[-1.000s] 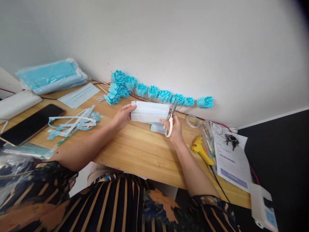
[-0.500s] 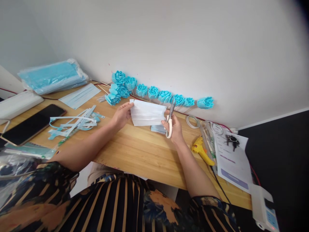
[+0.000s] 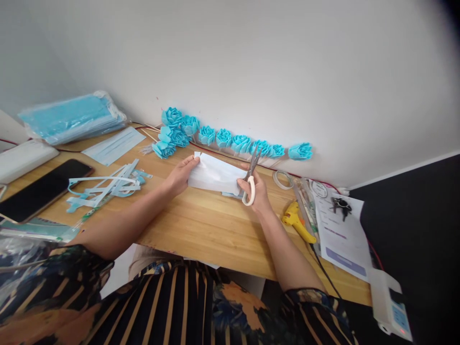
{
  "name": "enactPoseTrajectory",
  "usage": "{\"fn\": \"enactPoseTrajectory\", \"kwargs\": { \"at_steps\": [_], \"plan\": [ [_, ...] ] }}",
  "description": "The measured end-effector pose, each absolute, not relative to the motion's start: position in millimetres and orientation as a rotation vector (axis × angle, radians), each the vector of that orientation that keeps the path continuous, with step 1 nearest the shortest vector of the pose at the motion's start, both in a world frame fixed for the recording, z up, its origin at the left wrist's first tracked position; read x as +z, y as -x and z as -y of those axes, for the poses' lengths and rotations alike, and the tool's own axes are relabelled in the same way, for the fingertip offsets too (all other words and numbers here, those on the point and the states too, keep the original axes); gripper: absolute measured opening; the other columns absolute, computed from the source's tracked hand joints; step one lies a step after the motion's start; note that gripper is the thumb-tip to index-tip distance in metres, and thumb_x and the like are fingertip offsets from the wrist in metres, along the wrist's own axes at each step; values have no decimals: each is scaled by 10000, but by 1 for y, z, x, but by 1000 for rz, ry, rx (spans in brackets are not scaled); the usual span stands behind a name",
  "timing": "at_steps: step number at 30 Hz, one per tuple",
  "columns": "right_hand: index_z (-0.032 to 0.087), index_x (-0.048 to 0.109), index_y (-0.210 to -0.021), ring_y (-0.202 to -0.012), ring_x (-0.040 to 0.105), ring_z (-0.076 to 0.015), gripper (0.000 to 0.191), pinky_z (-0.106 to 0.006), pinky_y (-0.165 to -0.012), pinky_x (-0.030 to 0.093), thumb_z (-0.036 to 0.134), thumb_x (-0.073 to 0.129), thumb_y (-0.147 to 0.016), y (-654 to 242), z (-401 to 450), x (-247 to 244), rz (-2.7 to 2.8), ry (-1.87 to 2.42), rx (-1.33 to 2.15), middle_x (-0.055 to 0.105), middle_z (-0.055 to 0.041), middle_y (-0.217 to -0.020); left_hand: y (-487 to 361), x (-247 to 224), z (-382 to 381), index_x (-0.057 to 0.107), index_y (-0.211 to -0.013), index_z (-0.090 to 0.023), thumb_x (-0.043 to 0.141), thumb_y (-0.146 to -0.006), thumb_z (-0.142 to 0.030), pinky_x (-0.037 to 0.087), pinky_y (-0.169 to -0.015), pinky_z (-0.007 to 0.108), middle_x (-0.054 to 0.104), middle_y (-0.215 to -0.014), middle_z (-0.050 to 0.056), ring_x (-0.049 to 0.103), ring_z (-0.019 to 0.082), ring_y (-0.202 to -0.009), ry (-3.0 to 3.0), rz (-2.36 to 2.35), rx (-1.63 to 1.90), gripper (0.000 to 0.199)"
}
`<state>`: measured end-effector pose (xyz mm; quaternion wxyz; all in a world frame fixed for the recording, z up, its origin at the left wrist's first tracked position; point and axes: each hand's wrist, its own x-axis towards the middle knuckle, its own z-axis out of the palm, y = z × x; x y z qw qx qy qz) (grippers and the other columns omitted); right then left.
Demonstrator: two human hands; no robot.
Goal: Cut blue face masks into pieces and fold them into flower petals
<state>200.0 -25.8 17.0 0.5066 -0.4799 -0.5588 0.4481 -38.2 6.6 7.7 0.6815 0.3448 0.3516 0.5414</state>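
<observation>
A white rectangular sheet of mask fabric [image 3: 217,173] is stretched between my two hands above the table. My left hand [image 3: 182,175] pinches its left end, thumb on top. My right hand [image 3: 258,191] grips the right end and also holds white-handled scissors [image 3: 249,188], whose blades point up and away with their tips slightly apart. Partly hidden beneath the sheet, a light blue piece [image 3: 230,194] lies on the wood. Behind my hands, several blue fabric flowers [image 3: 224,138] on sticks rest along the wall.
To the left are cut strips [image 3: 115,184], a flat mask piece [image 3: 114,145], a bag of blue masks [image 3: 74,117] and a phone [image 3: 45,189]. On the right lie a tape roll [image 3: 283,179], a yellow glue gun [image 3: 297,223], keys [image 3: 341,207] on a paper [image 3: 338,239], and a power strip [image 3: 390,304].
The sheet has tilted and shifted slightly left and down, its right end lower. Both hands keep their hold. The whole view has shifted a little.
</observation>
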Motion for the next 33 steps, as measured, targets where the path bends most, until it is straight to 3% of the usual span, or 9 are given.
{"fn": "enactPoseTrajectory", "kwargs": {
  "at_steps": [9,14,18,23,33],
  "plan": [
    [261,628,-1094,-576,383,-81,426,-201,-512,345,320,724,-683,-198,24,21,1245,1175,999,425,58,-689,38,5,-6,699,-944,-143,861,-591,-397,503,-643,268,736,-857,64,658,186,-712,-920,-844,1146,464],
    [253,619,-1101,-567,363,-84,440,-210,-502,336,337,724,-682,-198,25,22,1280,1179,944,401,62,-673,39,5,-7,685,-897,-131,853,-598,-390,494,-660,274,714,-774,45,638,178,-695,-1013,-903,1232,430],
    [258,614,-1117,-587,380,-87,431,-212,-521,345,323,708,-702,-201,22,19,1275,1177,915,418,57,-706,41,7,-8,653,-852,-157,790,-672,-417,456,-554,223,636,-678,-7,566,116,-574,-989,-897,1249,344],
    [255,603,-1159,-635,410,-89,453,-211,-557,356,314,716,-725,-207,17,13,1233,1150,900,447,51,-754,43,10,-8,630,-993,-173,718,-737,-453,483,-562,229,635,-758,4,602,120,-609,-949,-876,1194,390],
    [271,604,-1116,-584,390,-82,442,-202,-510,358,350,719,-697,-202,19,12,1212,1187,961,425,62,-720,40,9,-8,598,-1094,-178,803,-661,-332,488,-621,245,709,-891,43,651,172,-754,-936,-848,1247,503]
  ]
}}
